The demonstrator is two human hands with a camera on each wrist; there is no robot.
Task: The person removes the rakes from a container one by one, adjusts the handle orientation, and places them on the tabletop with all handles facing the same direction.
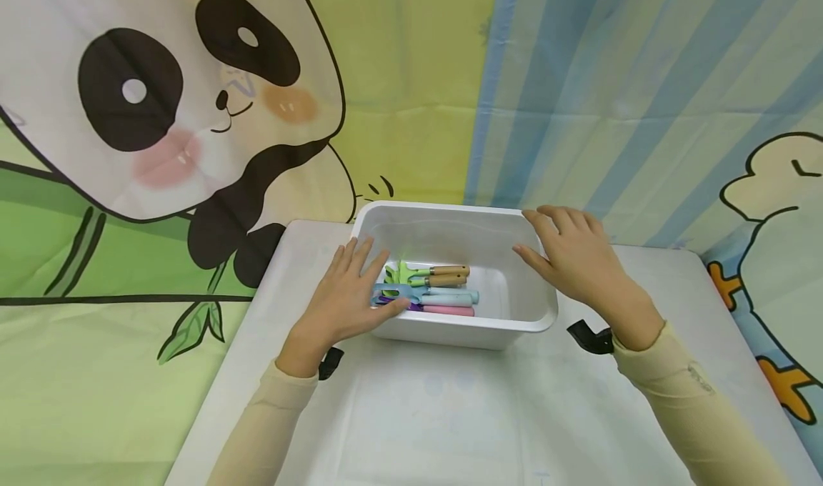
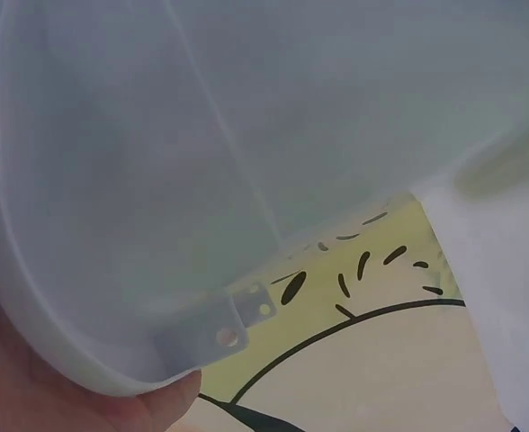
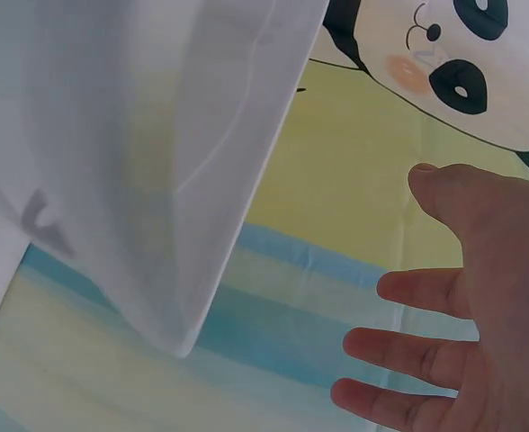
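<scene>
A white plastic bin stands on the table with several small garden tools lying in its left half. Two have green heads and wooden handles, others are light blue, and one has a purple head and a pink handle. My left hand rests on the bin's front left corner, fingers spread and thumb lying across the front rim. It covers some of the tool heads. In the left wrist view this hand lies against the bin's rim. Fingers spread, my right hand hovers at the bin's right end, apart from the rim in the right wrist view.
The white table extends in front of the bin and to both sides. Behind it hangs a cloth backdrop with a panda and stripes, close to the bin's far side. Black straps show at both wrists.
</scene>
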